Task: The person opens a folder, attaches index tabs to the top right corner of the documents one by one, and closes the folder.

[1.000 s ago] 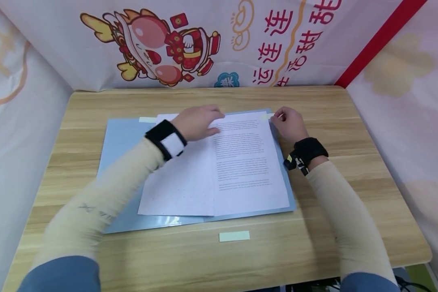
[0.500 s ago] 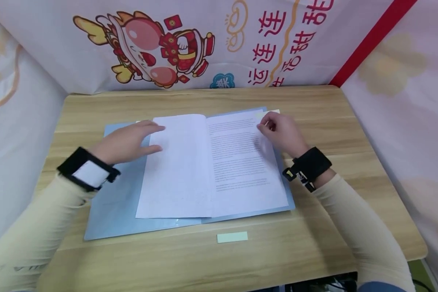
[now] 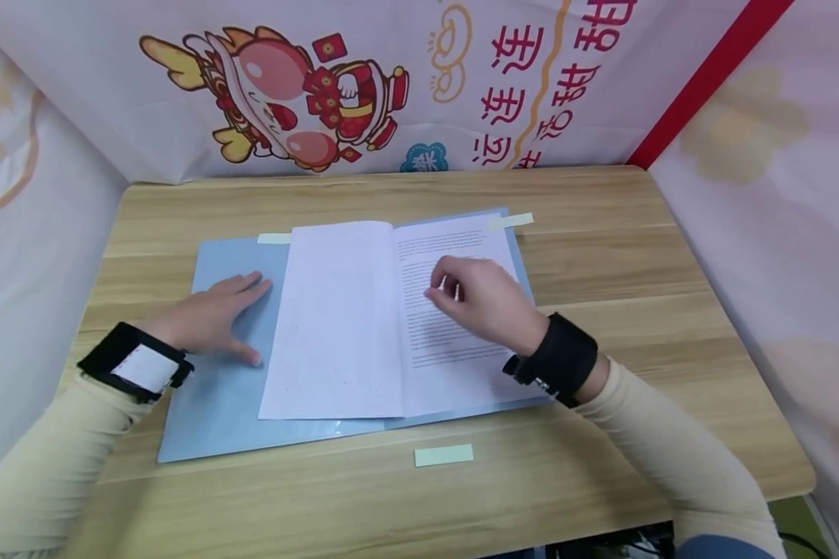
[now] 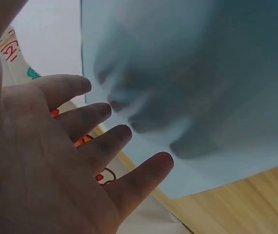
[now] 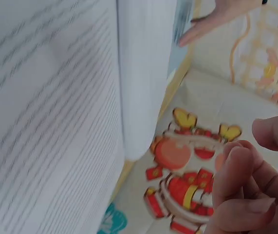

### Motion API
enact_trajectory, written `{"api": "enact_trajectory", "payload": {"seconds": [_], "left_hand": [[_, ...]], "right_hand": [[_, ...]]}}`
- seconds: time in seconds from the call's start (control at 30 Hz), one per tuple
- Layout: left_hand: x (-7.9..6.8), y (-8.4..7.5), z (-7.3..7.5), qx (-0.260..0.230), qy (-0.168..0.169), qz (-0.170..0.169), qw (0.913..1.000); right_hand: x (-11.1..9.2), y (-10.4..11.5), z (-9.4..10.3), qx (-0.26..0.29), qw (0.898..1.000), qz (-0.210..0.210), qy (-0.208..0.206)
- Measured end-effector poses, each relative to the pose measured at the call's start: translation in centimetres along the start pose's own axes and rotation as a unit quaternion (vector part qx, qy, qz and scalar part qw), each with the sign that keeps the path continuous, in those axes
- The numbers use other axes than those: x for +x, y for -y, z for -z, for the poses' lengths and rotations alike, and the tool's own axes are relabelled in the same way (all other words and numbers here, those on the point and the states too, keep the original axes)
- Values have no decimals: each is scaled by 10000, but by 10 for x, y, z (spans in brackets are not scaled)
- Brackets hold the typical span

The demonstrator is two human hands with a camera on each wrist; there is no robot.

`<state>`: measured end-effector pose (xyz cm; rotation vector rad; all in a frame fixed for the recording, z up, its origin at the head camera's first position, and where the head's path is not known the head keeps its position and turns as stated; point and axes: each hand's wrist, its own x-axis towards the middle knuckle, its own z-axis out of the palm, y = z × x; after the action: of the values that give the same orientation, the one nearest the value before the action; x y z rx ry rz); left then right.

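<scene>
A blue folder [image 3: 217, 396] lies spread on the table. On it is a white document [image 3: 335, 326], open to a blank left page and a printed right page [image 3: 426, 341]. My left hand [image 3: 213, 317] is over the folder's left part with fingers spread; the left wrist view shows these straight fingers [image 4: 143, 178] casting shadows on the blue cover. Over the printed page is my right hand [image 3: 485, 299], fingers loosely curled and nothing visible between them. A pale green sticky strip [image 3: 517, 220] juts past the page's top right corner; another strip [image 3: 274, 238] is at the folder's top left.
A third pale green strip [image 3: 443, 456] lies on the wooden table [image 3: 363, 505] in front of the folder. A printed cloth [image 3: 363, 140] hangs behind the table's far edge, with more cloth at both sides.
My left hand has swung left from the pages to the blue cover. My right hand has left the strip at the top right corner and moved left and nearer over the printed page.
</scene>
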<state>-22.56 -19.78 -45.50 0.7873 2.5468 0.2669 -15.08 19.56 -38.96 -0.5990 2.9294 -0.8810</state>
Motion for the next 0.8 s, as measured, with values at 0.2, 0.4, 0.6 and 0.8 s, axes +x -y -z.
{"api": "enact_trajectory", "payload": {"seconds": [0.2,0.4,0.6,0.8], "left_hand": [[5,2,-15,227,71,136,9996],[9,-2,-21,202,47,140,9997],[8,-3,-23,149,1,115,9998],[4,-3,-21,197,-109,28,9997]], "right_hand": [[-3,38,-31,-386,9960,642,491],[1,77,-68,-765,9834,1145,1184],[3,106,-111,-1459,9658,1375,1643],[10,122,-151,-1880,9585,1267,1729]]}}
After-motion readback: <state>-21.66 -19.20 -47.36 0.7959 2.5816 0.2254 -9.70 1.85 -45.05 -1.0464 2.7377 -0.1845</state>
